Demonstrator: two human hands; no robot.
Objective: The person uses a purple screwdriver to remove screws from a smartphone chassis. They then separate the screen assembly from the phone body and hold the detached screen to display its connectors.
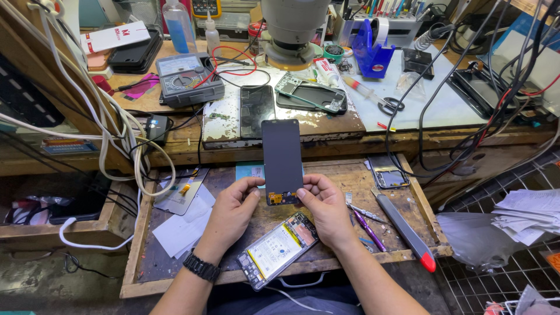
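Left hand [231, 211] and right hand [324, 207] pinching dark screen panel [282, 154] by bottom edge, fingers closed on it; opened phone [277, 249] at six o'clock on drawer [344, 175].

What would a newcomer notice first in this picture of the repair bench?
At the centre, the left hand and right hand hold a dark rectangular phone screen panel upright by its lower end. Below it, an opened phone with a pale battery lies in the wooden drawer. Behind, a grey multimeter sits on the bench.
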